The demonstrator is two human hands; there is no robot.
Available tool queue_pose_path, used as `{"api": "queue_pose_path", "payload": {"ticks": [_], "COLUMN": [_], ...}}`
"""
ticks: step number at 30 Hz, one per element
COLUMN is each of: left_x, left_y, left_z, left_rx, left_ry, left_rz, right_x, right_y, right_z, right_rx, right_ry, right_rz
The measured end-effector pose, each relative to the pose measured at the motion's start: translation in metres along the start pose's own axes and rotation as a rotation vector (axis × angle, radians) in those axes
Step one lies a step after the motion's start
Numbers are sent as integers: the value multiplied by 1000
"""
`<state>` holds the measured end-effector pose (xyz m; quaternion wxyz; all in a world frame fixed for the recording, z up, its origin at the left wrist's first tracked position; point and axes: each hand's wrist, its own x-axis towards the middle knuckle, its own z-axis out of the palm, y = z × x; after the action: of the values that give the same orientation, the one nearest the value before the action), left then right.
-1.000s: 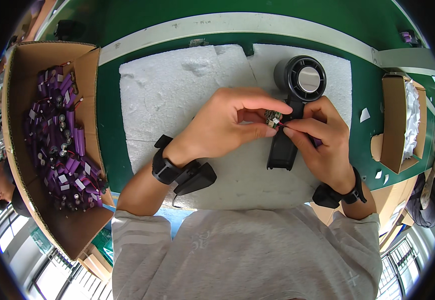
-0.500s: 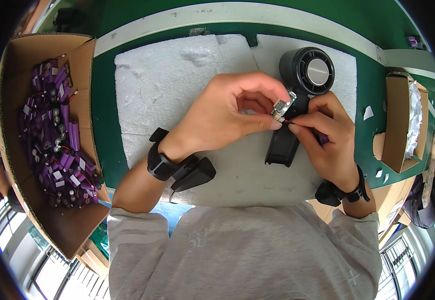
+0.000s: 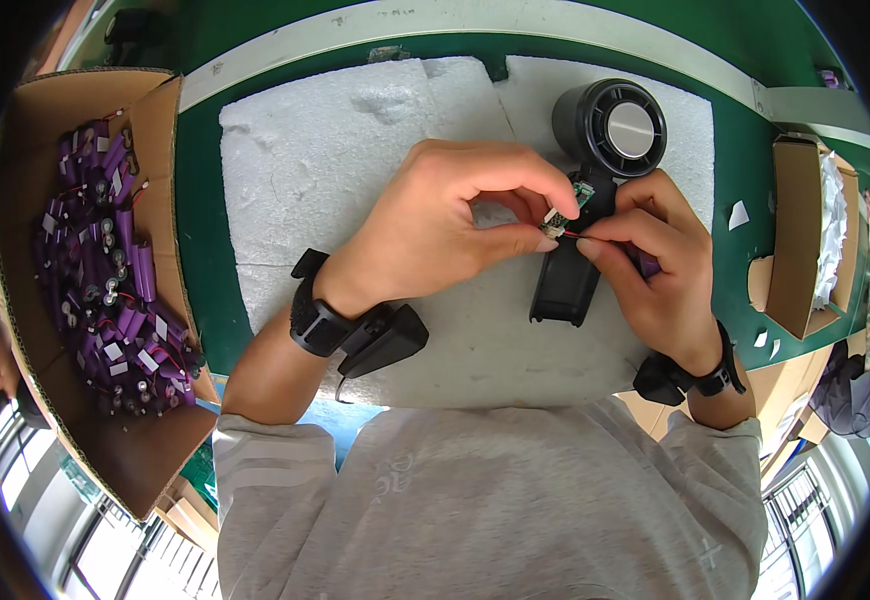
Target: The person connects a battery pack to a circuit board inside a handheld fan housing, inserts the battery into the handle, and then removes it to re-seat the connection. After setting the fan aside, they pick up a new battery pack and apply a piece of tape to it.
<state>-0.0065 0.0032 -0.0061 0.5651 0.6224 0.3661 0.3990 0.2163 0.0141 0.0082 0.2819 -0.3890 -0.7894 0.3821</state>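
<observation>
Between its thumb and index finger my left hand (image 3: 445,210) pinches a small green circuit board (image 3: 556,222) with a pale connector. My right hand (image 3: 660,260) pinches a thin red wire (image 3: 575,234) right at the board's lower edge. Whether the wire's plug sits inside the connector cannot be made out. Part of a purple battery cell (image 3: 647,264) shows under my right fingers. Below both hands lies a black handheld fan, its round head (image 3: 611,128) at the far side and its open handle housing (image 3: 563,285) pointing toward me.
White foam sheets (image 3: 305,170) cover the green table (image 3: 205,240). At the left stands a cardboard box (image 3: 160,130) full of purple battery cells with wires (image 3: 115,270). A smaller carton (image 3: 793,240) holding white pieces (image 3: 829,230) stands at the right, near paper scraps (image 3: 738,215).
The board has tilted slightly between my left fingers. My right fingers have shifted a little, and more of the red wire shows. The whole view has moved slightly.
</observation>
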Motion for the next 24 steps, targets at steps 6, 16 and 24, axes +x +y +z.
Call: {"api": "queue_pose_path", "payload": {"ticks": [6,16,24], "left_x": [0,1,1], "left_y": [-1,0,-2], "left_z": [5,16,17], "left_rx": [44,340,373], "left_ry": [53,161,157], "left_rz": [27,207,192], "right_x": [-1,-5,-1], "right_y": [1,2,-3], "right_z": [-1,7,10], "right_rx": [-1,-135,-226], "right_ry": [-17,111,184], "right_rz": [-47,-108,-135]}}
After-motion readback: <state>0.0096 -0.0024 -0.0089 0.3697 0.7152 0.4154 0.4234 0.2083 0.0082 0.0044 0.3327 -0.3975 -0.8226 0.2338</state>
